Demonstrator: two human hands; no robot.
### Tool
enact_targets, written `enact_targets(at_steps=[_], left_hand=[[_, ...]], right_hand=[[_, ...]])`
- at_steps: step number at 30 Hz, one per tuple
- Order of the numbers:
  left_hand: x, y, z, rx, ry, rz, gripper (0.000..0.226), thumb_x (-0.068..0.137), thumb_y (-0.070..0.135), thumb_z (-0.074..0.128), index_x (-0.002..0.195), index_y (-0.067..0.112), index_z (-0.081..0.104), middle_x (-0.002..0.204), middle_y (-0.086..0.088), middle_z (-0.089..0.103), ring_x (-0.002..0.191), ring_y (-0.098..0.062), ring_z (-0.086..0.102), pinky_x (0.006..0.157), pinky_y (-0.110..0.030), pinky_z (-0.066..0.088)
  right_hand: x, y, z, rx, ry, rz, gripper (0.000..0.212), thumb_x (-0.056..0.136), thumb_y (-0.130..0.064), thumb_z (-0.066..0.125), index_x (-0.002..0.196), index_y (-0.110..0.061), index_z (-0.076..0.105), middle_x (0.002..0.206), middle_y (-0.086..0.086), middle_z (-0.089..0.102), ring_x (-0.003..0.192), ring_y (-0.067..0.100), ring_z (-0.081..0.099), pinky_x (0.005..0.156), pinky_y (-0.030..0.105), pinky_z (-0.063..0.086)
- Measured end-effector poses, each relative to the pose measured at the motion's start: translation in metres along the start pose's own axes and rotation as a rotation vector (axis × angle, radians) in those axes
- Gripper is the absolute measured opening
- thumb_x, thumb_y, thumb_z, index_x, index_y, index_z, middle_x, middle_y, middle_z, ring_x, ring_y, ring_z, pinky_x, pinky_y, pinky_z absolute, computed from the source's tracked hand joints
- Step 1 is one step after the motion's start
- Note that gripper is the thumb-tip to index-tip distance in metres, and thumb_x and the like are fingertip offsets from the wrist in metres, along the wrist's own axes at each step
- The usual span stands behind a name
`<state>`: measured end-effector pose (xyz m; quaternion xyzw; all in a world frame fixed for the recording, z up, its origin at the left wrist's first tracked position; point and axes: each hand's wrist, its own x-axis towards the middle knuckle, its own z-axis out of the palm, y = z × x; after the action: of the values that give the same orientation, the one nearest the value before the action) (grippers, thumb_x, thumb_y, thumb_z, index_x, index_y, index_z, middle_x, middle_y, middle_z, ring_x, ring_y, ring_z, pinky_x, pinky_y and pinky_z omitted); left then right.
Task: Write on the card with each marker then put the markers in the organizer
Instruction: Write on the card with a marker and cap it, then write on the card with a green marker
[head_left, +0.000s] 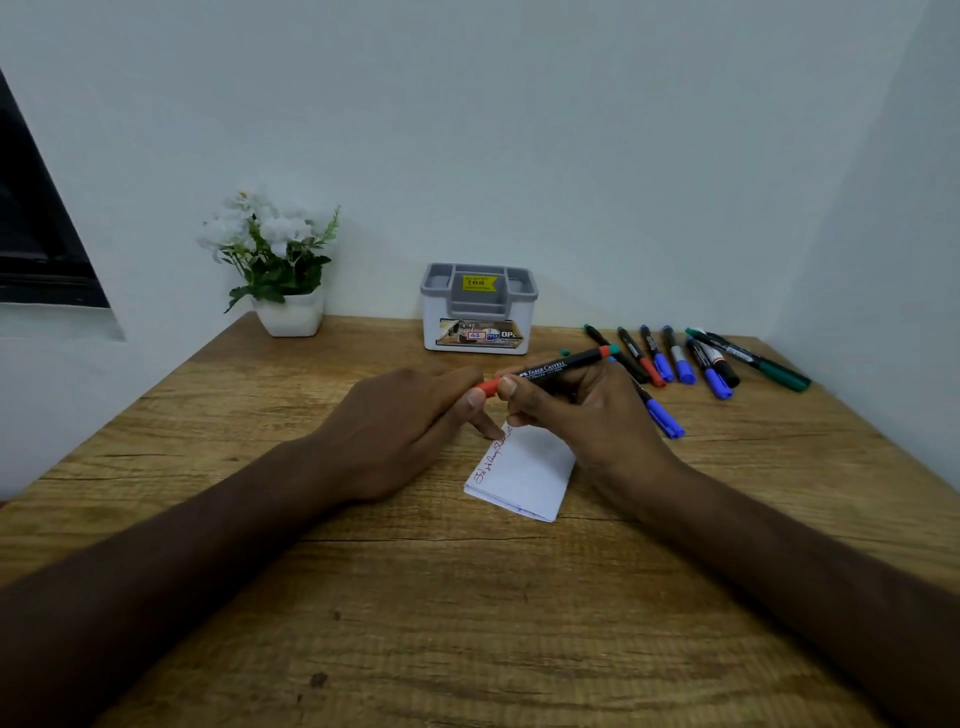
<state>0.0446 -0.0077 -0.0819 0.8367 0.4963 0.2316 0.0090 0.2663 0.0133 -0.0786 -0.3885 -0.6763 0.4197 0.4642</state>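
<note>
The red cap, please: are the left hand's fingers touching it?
Touching: the head view shows the left hand fingers pinching the red cap.

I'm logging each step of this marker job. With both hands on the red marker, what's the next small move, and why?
Probably carry the red marker to the organizer and drop it in: red writing already shows on the card, the red cap looks on between both hands, and the organizer looks empty.

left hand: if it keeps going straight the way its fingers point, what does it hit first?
The left hand points right, at the red cap its fingertips already pinch; just beyond is the right hand holding that marker. Past that, probably the loose markers, though depth is unclear.
</note>
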Motion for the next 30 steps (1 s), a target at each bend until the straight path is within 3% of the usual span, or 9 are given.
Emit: enact_targets(at_steps=[3, 5, 7, 10, 15, 21, 24, 27, 30], left_hand=[[-0.001, 0.001, 0.0, 0.002, -0.005, 0.016, 0.038, 0.107, 0.063, 0.025, 0.112, 0.038, 0.053, 0.086, 0.024, 0.055, 0.08, 0.002, 0.056, 0.062, -0.025, 0.039], [-0.001, -0.003, 0.002, -0.072, -0.028, 0.0, 0.031, 0.1, 0.07, 0.042, 0.112, 0.043, 0.049, 0.093, 0.026, 0.06, 0.088, 0.005, 0.058, 0.066, -0.024, 0.042], [-0.002, -0.008, 0.002, -0.185, -0.09, -0.03, 0.042, 0.091, 0.075, 0.062, 0.12, 0.05, 0.045, 0.112, 0.03, 0.068, 0.106, 0.008, 0.059, 0.081, -0.031, 0.052], [-0.003, -0.01, 0.002, -0.187, -0.155, -0.027, 0.062, 0.083, 0.075, 0.073, 0.133, 0.06, 0.041, 0.133, 0.032, 0.061, 0.129, 0.004, 0.054, 0.103, -0.042, 0.052], [0.0, -0.013, 0.002, -0.128, -0.138, 0.047, 0.055, 0.087, 0.072, 0.071, 0.133, 0.047, 0.056, 0.125, 0.033, 0.058, 0.12, 0.006, 0.053, 0.097, -0.032, 0.051], [-0.001, -0.015, 0.0, -0.045, -0.167, 0.089, 0.053, 0.09, 0.08, 0.056, 0.133, 0.05, 0.062, 0.129, 0.032, 0.052, 0.123, 0.005, 0.046, 0.1, -0.036, 0.051], [-0.001, -0.017, -0.003, -0.023, -0.185, 0.103, 0.053, 0.092, 0.077, 0.057, 0.138, 0.05, 0.058, 0.135, 0.03, 0.05, 0.126, 0.005, 0.044, 0.102, -0.036, 0.049], [-0.002, -0.019, -0.005, -0.018, -0.204, 0.119, 0.052, 0.094, 0.07, 0.06, 0.142, 0.05, 0.056, 0.138, 0.027, 0.049, 0.127, 0.004, 0.042, 0.104, -0.036, 0.047], [-0.003, -0.02, -0.006, -0.005, -0.201, 0.138, 0.052, 0.095, 0.068, 0.061, 0.143, 0.05, 0.055, 0.139, 0.025, 0.049, 0.128, 0.002, 0.043, 0.105, -0.038, 0.046]], right_hand=[[0.0, 0.001, -0.001, 0.048, -0.016, 0.029, 0.045, 0.078, -0.045, 0.079, 0.11, -0.014, 0.082, 0.093, 0.005, 0.084, 0.09, 0.023, 0.079, 0.095, 0.053, 0.063], [0.001, 0.003, -0.003, 0.068, -0.013, 0.04, 0.038, 0.083, -0.037, 0.08, 0.111, -0.012, 0.081, 0.093, 0.007, 0.083, 0.088, 0.022, 0.079, 0.092, 0.046, 0.065], [0.003, 0.004, -0.005, 0.111, 0.028, 0.025, 0.025, 0.094, -0.026, 0.076, 0.109, -0.007, 0.079, 0.091, 0.008, 0.082, 0.082, 0.021, 0.077, 0.085, 0.037, 0.066], [0.009, 0.009, -0.013, 0.242, 0.113, 0.043, 0.023, 0.103, -0.022, 0.066, 0.108, -0.002, 0.077, 0.088, 0.013, 0.079, 0.079, 0.021, 0.073, 0.076, 0.033, 0.062], [0.018, 0.006, -0.014, 0.378, 0.18, 0.176, 0.025, 0.11, -0.014, 0.053, 0.103, -0.002, 0.074, 0.082, 0.014, 0.077, 0.074, 0.021, 0.072, 0.068, 0.031, 0.063], [0.068, -0.026, 0.002, -0.136, 0.139, -0.069, 0.025, 0.11, -0.025, 0.056, 0.101, -0.009, 0.073, 0.079, 0.0, 0.079, 0.068, 0.012, 0.074, 0.069, 0.028, 0.063], [0.119, -0.051, 0.021, -0.345, 0.204, -0.205, 0.023, 0.108, -0.028, 0.06, 0.098, -0.011, 0.071, 0.08, -0.002, 0.077, 0.063, 0.006, 0.071, 0.063, 0.018, 0.057], [0.167, -0.065, 0.043, -0.602, 0.193, -0.279, 0.027, 0.108, -0.032, 0.059, 0.096, -0.011, 0.069, 0.088, -0.001, 0.074, 0.073, 0.011, 0.067, 0.06, 0.013, 0.043], [0.196, -0.056, 0.061, -0.784, 0.123, -0.222, 0.026, 0.109, -0.032, 0.057, 0.096, -0.01, 0.065, 0.094, 0.007, 0.067, 0.088, 0.024, 0.067, 0.068, 0.023, 0.04]])
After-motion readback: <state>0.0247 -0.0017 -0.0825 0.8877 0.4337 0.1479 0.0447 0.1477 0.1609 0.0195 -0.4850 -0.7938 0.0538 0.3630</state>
